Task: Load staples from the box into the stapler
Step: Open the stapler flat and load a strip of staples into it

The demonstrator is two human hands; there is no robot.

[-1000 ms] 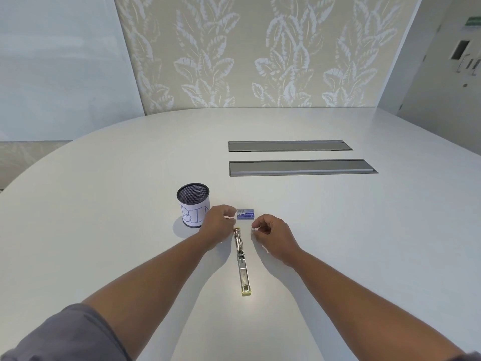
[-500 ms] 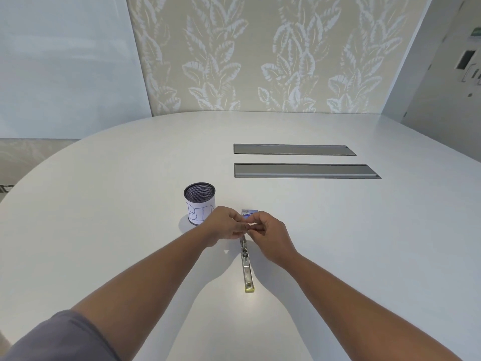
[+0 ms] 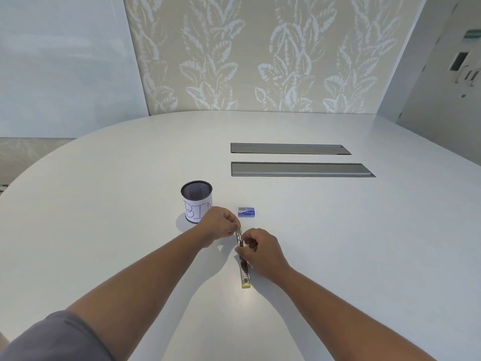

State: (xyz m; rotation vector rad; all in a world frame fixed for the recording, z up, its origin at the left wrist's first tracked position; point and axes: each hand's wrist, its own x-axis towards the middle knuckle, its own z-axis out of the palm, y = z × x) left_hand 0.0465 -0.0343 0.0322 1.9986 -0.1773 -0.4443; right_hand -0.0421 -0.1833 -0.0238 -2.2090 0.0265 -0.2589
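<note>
A slim metal stapler (image 3: 245,274) with a yellow near end lies opened out flat on the white table, pointing away from me. My left hand (image 3: 220,226) grips the stapler's far arm with curled fingers. My right hand (image 3: 257,250) has its fingers curled over the stapler's middle, pinching something small there; whether it is a staple strip is too small to tell. A small blue staple box (image 3: 246,212) sits just beyond both hands, apart from them.
A black mesh cup (image 3: 197,201) with a paper label reading "BIN" stands to the left of my left hand. Two long grey recessed panels (image 3: 299,169) are set into the table (image 3: 364,243) farther back. A patterned wall rises behind.
Both hands drew back from the staple box toward me. The right hand came down onto the stapler's middle and the left hand now holds its far arm.
</note>
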